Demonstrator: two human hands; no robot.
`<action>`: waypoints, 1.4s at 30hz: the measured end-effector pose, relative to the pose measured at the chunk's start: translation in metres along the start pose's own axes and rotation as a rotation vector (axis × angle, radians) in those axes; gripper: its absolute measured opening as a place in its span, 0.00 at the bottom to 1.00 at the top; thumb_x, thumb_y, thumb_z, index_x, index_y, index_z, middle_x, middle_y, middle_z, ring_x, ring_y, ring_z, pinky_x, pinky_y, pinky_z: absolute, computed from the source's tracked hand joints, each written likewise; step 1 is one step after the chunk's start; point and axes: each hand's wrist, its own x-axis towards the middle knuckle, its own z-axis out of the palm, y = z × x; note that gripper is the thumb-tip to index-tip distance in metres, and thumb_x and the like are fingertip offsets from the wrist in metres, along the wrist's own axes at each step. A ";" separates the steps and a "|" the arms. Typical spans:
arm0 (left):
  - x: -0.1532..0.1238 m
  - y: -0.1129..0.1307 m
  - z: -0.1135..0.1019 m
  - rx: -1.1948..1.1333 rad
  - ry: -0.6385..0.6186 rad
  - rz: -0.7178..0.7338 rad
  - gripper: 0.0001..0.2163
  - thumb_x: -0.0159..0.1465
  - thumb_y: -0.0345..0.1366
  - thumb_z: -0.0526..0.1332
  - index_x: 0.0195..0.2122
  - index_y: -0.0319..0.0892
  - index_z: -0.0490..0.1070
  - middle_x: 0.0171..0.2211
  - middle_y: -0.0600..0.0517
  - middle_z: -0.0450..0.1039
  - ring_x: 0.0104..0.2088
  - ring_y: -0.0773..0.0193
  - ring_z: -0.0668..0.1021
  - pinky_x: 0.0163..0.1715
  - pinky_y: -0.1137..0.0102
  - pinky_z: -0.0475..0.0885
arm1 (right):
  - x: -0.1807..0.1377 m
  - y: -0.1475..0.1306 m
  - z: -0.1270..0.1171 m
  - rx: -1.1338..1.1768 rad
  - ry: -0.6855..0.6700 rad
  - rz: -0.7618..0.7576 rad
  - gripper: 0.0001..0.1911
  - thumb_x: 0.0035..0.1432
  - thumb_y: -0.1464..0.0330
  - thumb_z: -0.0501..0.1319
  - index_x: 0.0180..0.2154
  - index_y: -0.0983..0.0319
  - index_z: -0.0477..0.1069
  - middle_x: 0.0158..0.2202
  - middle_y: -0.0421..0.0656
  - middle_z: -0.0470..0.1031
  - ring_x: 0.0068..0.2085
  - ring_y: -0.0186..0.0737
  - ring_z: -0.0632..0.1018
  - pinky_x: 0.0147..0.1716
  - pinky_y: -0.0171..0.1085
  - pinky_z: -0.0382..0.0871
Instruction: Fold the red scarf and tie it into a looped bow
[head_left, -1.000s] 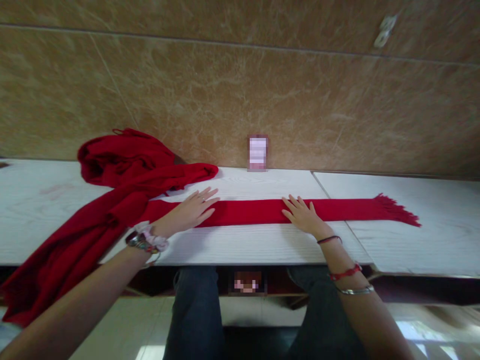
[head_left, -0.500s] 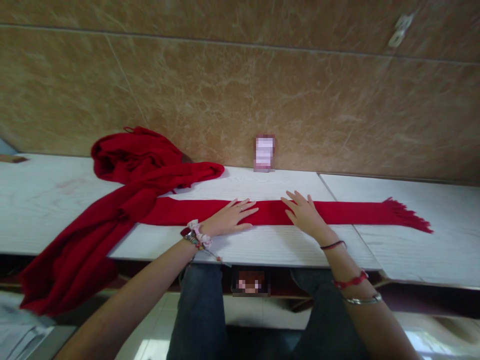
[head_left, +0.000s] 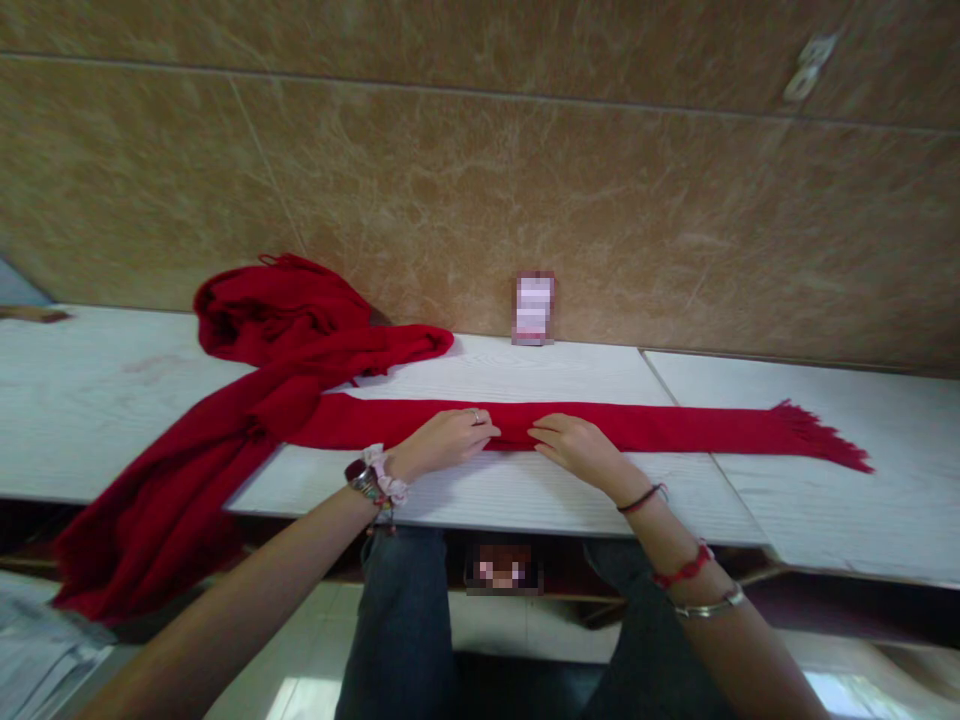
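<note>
A long red scarf [head_left: 675, 427] lies folded into a narrow band across the white table [head_left: 525, 490], its fringed end at the right. My left hand [head_left: 442, 440] and my right hand [head_left: 574, 445] sit close together on the middle of the band, fingers curled and pinching the cloth. The scarf's other end is bunched in a heap [head_left: 285, 320] at the back left and hangs over the table's front edge at the left.
A small blurred card [head_left: 534, 307] leans against the brown marble wall behind the table. A second white table [head_left: 847, 480] adjoins on the right, with a seam between them. My legs in dark trousers are under the table.
My hands were flat and apart on the scarf. They slid toward each other and now curl around the cloth at its middle. The view shifted slightly left.
</note>
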 end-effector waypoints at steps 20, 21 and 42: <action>-0.010 0.012 0.001 -0.055 -0.040 -0.088 0.12 0.68 0.38 0.54 0.46 0.40 0.72 0.49 0.44 0.71 0.51 0.56 0.72 0.54 0.60 0.65 | -0.009 -0.005 0.016 0.074 0.043 0.028 0.15 0.62 0.75 0.54 0.48 0.63 0.73 0.54 0.53 0.73 0.59 0.49 0.70 0.57 0.53 0.64; -0.011 0.012 0.001 -0.077 -0.055 -0.105 0.15 0.68 0.41 0.53 0.51 0.40 0.70 0.55 0.42 0.68 0.57 0.54 0.68 0.57 0.57 0.61 | -0.010 -0.005 0.016 0.062 0.044 0.023 0.16 0.63 0.74 0.54 0.51 0.63 0.72 0.56 0.53 0.71 0.60 0.49 0.68 0.58 0.54 0.63; 0.055 0.035 0.003 -0.188 -0.159 -0.069 0.23 0.72 0.46 0.41 0.64 0.46 0.57 0.66 0.48 0.54 0.67 0.58 0.54 0.64 0.56 0.49 | -0.064 0.055 0.006 0.098 -0.168 0.288 0.25 0.65 0.62 0.51 0.63 0.56 0.59 0.66 0.50 0.57 0.66 0.51 0.57 0.60 0.59 0.56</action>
